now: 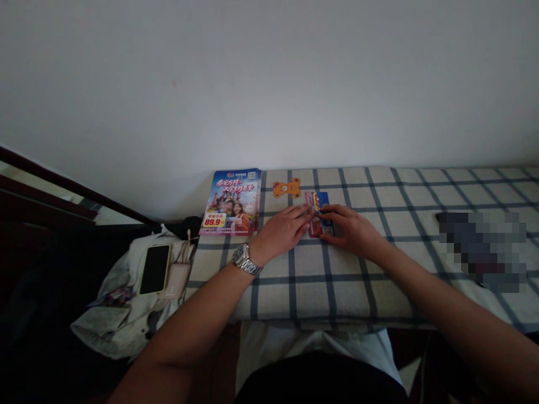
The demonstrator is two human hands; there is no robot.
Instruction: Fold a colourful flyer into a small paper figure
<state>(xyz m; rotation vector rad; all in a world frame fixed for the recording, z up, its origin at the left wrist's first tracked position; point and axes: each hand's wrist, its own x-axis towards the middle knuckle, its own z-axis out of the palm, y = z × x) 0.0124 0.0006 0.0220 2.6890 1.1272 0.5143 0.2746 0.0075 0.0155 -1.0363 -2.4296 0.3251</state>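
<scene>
A small stack of colourful cards point(319, 215) lies on the checked cloth point(379, 247), pink and blue at the top, red lower down. My left hand point(283, 229), with a metal watch on the wrist, lies flat beside the cards with its fingertips on their left edge. On the other side, my right hand point(351, 230) rests with fingers curled against the cards' right edge. Neither hand lifts them. An orange bear-shaped cutout point(287, 188) lies just beyond the left hand.
A colourful flyer point(232, 201) marked 89.9 lies at the cloth's left end. Left of the table, a phone point(154, 269) and a pink power bank point(177, 279) rest on crumpled fabric. A blurred-out dark patch point(482, 249) sits at the right. A white wall stands behind.
</scene>
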